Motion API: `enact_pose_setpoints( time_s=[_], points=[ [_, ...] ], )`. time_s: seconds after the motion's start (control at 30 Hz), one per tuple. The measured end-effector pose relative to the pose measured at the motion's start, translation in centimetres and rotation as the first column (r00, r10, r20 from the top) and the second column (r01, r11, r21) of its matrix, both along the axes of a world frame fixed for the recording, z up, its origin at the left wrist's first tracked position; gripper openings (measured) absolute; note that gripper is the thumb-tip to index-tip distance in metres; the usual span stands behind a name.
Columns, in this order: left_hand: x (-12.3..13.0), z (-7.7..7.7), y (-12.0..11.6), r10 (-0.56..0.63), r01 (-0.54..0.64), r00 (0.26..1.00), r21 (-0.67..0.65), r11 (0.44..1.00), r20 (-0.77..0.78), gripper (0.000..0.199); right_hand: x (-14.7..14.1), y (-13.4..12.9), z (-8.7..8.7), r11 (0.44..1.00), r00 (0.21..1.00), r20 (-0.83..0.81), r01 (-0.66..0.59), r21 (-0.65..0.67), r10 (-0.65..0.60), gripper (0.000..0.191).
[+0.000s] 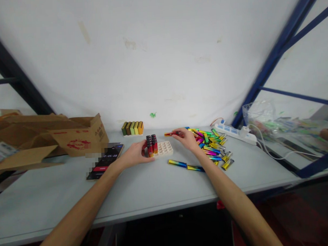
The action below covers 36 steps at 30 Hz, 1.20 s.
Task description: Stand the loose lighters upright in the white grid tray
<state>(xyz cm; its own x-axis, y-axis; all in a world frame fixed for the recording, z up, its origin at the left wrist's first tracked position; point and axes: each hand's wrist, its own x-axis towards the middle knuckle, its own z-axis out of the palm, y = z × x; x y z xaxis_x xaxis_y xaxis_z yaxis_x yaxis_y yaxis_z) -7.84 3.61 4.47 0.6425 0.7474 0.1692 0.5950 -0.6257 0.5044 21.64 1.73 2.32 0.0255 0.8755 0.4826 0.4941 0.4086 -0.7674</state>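
Note:
A white tray (pixel 165 148) with rows of round holes lies on the table, its right part bare. Several small red sticks with black tops (pixel 152 145), which look like lighters, stand upright in its left part. My left hand (pixel 136 152) is curled round that end, thumb low at the front and fingers behind, gripping the tray and its outer sticks. Above and right of the tray, my right hand (pixel 186 137) pinches one similar red-orange stick (pixel 168 134), held level with its orange end pointing left. A heap of shiny multicoloured sticks (pixel 211 144) lies beside my right hand.
Behind stands a filled tray of green, yellow and orange sticks (pixel 132 128). An open cardboard box (pixel 78 140) and a phone (pixel 106 161) are left. Two shiny sticks (pixel 177 163) lie in front. A power strip (pixel 235 133) and blue shelf frame (pixel 272 58) are right.

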Motion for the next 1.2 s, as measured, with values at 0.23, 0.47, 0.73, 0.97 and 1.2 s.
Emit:
enact_pose_setpoints(
  time_s=[0.23, 0.47, 0.73, 0.97, 1.2],
  points=[
    [0.0, 0.1, -0.1, -0.016, 0.016, 1.000, -0.018, 1.000, 0.021, 0.056, -2.0, -1.1, 1.1, 0.966, 0.808, -0.578, -0.226, -0.125, 0.114, 0.041],
    [0.0, -0.1, 0.1, -0.023, 0.023, 1.000, -0.022, 1.000, 0.009, 0.060, -3.7, -2.3, 1.9, 0.917, 0.697, -0.686, -0.382, -0.110, 0.209, 0.046],
    [0.0, 0.1, -0.2, -0.017, 0.017, 1.000, -0.009, 1.000, 0.017, 0.058, -4.0, -2.0, 0.9, 0.997, 0.965, -0.259, 0.016, -0.076, -0.035, 0.051],
    [0.0, -0.3, 0.2, -0.004, 0.004, 1.000, 0.032, 0.999, -0.008, 0.057, -4.2, -2.0, 0.5, 0.985, 0.985, -0.017, 0.171, 0.038, -0.170, 0.037],
    [0.0, -0.3, 0.1, -0.006, 0.005, 1.000, 0.049, 0.999, 0.002, 0.055, -4.4, -2.3, 0.6, 0.992, 0.992, -0.040, 0.123, 0.042, -0.121, 0.041]
  ],
)
